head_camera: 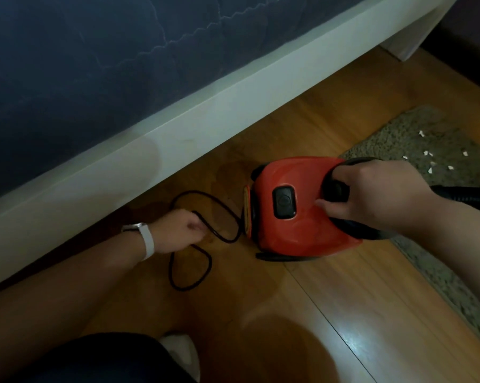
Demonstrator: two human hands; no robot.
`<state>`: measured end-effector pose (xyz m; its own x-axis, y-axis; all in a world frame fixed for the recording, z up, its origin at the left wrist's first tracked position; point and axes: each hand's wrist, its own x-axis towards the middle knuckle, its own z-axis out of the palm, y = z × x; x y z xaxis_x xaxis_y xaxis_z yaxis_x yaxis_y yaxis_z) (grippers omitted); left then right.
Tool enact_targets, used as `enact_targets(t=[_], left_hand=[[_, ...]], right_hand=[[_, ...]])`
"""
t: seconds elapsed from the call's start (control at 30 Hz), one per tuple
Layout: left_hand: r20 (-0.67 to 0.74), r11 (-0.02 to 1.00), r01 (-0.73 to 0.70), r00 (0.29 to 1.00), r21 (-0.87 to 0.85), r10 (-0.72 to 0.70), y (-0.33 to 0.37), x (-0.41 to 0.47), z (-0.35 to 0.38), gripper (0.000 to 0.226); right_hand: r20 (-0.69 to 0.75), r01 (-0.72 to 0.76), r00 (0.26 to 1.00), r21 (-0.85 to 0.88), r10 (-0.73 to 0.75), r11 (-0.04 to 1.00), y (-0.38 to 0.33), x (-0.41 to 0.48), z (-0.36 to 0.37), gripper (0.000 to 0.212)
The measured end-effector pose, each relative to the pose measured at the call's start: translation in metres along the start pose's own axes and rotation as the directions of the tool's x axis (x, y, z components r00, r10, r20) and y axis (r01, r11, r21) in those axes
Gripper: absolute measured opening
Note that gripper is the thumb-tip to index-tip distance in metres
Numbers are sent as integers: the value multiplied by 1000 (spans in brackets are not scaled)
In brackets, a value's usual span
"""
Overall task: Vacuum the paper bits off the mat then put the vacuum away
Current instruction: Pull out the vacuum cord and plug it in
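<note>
Red vacuum (288, 205) sits on the wooden floor (316, 299) in the middle, just left of the mat (415, 139), and the white paper bits (426, 153) lie scattered on the mat to the right, none picked up yet. My right hand (371, 189) is wrapped round the black handle (335, 189), fingers curled under it and thumb lying across the red top near the power button (284, 201). My left hand (178, 233) reaches out low to the left, wrist turned down, fingers curled and pinching the black cord (189, 192) where it loops on the floor beside the bed frame (178, 128). I judge the job now is to get the cord free before starting. I want to draw it out smoothly, with no kink in those loops, and keep the body steady with the handle grip so it doesn't roll. The hose (465, 196) runs off to the right under my forearm; its nozzle is out of sight.
</note>
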<state>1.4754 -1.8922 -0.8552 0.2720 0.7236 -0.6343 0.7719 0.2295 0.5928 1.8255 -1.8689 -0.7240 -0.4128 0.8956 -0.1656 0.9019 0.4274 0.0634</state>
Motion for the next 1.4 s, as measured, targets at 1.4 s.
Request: enact_targets(t=[1.4], left_hand=[[13, 976, -167, 985, -139, 171, 40, 51, 28, 20]], right_hand=[[-102, 48, 994, 76, -40, 996, 0, -30, 6, 42]])
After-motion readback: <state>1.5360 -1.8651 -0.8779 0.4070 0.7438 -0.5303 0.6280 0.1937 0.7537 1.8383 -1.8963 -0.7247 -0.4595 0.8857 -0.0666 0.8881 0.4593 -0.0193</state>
